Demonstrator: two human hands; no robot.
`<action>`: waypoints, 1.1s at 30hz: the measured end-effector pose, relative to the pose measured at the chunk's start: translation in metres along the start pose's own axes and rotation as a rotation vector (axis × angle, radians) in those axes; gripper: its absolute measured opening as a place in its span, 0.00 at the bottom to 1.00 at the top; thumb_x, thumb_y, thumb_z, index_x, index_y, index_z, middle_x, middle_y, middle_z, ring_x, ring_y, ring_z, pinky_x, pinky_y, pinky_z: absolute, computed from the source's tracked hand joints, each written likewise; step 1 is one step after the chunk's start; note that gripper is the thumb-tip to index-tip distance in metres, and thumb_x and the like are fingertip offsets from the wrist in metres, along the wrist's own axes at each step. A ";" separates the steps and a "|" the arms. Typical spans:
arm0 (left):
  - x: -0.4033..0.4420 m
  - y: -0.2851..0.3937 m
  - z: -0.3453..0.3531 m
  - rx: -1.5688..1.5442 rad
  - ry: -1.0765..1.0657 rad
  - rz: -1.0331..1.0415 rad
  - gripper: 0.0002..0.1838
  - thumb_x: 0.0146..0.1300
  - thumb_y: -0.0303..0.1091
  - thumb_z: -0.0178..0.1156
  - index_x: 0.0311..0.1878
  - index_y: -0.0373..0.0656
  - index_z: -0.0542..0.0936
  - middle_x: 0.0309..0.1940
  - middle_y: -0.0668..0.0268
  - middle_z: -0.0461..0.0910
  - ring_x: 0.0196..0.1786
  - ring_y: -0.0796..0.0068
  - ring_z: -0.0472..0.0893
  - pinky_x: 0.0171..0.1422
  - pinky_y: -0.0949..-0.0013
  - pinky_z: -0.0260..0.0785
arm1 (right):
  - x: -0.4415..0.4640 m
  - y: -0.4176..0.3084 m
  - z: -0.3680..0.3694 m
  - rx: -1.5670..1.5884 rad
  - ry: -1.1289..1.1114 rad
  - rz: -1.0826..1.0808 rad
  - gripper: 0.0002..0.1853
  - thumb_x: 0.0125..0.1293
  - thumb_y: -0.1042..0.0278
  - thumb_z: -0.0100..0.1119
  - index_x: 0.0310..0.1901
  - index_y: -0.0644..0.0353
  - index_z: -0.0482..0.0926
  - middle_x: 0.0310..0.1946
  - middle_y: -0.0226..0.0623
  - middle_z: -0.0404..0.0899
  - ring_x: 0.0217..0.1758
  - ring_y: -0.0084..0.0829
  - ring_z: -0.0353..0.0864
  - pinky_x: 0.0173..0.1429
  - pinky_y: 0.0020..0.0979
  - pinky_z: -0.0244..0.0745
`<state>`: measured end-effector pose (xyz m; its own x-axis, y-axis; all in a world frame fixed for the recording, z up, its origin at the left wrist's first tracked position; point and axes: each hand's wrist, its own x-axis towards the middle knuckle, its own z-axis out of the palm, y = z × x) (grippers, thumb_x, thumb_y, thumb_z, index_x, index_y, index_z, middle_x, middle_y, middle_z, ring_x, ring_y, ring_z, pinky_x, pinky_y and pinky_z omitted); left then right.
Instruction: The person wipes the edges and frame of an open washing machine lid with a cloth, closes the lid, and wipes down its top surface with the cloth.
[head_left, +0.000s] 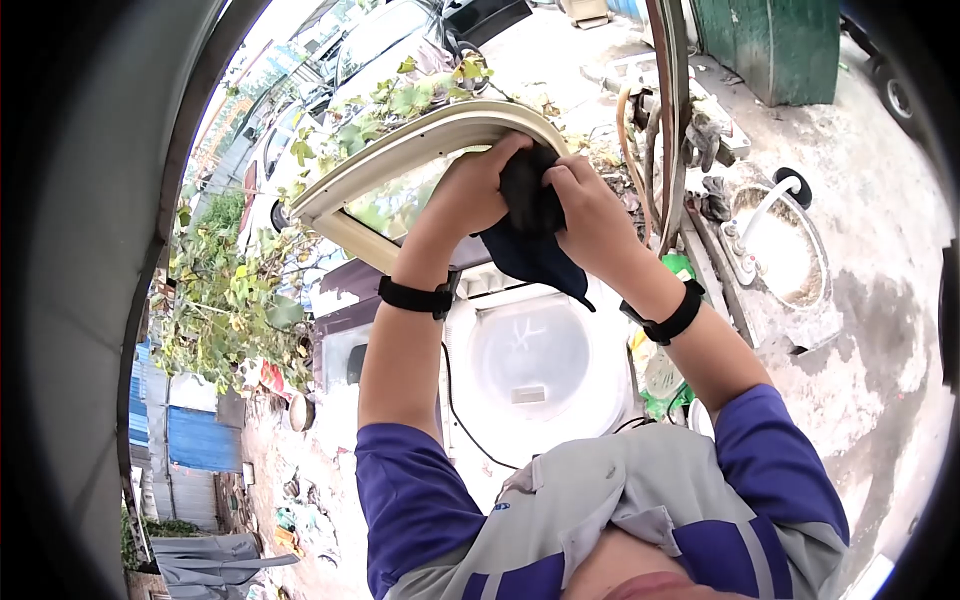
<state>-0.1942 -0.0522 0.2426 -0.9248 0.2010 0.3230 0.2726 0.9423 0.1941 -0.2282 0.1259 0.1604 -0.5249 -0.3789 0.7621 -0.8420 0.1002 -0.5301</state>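
Note:
My left hand [478, 190] and my right hand [592, 215] are raised close together in front of me, fingers closed around a dark cloth [532, 190]. The cloth is bunched and black between the hands. Below them it hangs down in navy blue to a pointed corner; which kind of item it is I cannot tell. Just behind my hands is a cream frame [380, 160] with a rounded edge and a clear pane. Whether my fingers touch the frame is not clear. Under my forearms stands a white washing machine [460, 340] with a round translucent cover [535, 345].
Leafy vines [235, 300] grow on the left. A brown upright post [672, 110] stands beyond my right hand. To the right are a white pipe [768, 215] over a round basin and a green metal box [770, 50]. A black cable [450, 400] runs beside the washing machine.

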 end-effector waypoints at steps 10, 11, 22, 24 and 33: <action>-0.025 0.012 0.010 0.328 0.425 0.302 0.28 0.52 0.20 0.61 0.58 0.54 0.80 0.43 0.53 0.78 0.45 0.49 0.81 0.49 0.57 0.77 | -0.009 -0.002 0.016 0.005 0.143 -0.027 0.35 0.46 0.88 0.58 0.61 0.69 0.64 0.54 0.52 0.64 0.55 0.56 0.73 0.57 0.41 0.74; -0.023 0.017 0.008 0.385 0.442 0.268 0.27 0.54 0.21 0.60 0.58 0.54 0.80 0.46 0.52 0.76 0.47 0.49 0.81 0.50 0.56 0.76 | -0.010 -0.004 0.019 0.019 0.155 -0.018 0.35 0.47 0.88 0.58 0.62 0.70 0.64 0.54 0.53 0.64 0.55 0.56 0.72 0.58 0.42 0.74; -0.009 0.026 0.018 0.478 0.593 0.177 0.20 0.57 0.24 0.59 0.55 0.46 0.79 0.48 0.50 0.72 0.47 0.49 0.79 0.50 0.55 0.76 | -0.003 -0.005 0.022 -0.139 0.182 -0.069 0.42 0.46 0.86 0.60 0.69 0.72 0.62 0.56 0.50 0.65 0.54 0.51 0.75 0.55 0.39 0.76; -0.007 0.024 0.020 0.483 0.628 0.192 0.20 0.57 0.24 0.59 0.55 0.46 0.79 0.48 0.50 0.72 0.47 0.49 0.79 0.50 0.56 0.76 | -0.007 -0.006 0.020 -0.157 0.165 -0.044 0.42 0.46 0.85 0.60 0.69 0.72 0.62 0.57 0.50 0.64 0.54 0.52 0.75 0.54 0.38 0.77; -0.019 0.019 0.021 0.272 0.591 0.094 0.26 0.50 0.20 0.65 0.55 0.47 0.75 0.53 0.50 0.70 0.53 0.43 0.77 0.49 0.52 0.76 | -0.004 0.000 -0.008 0.396 0.146 0.268 0.21 0.56 0.70 0.66 0.51 0.64 0.75 0.53 0.47 0.73 0.62 0.44 0.71 0.66 0.35 0.66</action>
<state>-0.1774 -0.0324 0.2208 -0.5778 0.1776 0.7966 0.1963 0.9776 -0.0756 -0.2269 0.1344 0.1601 -0.7523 -0.2517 0.6089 -0.5778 -0.1918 -0.7933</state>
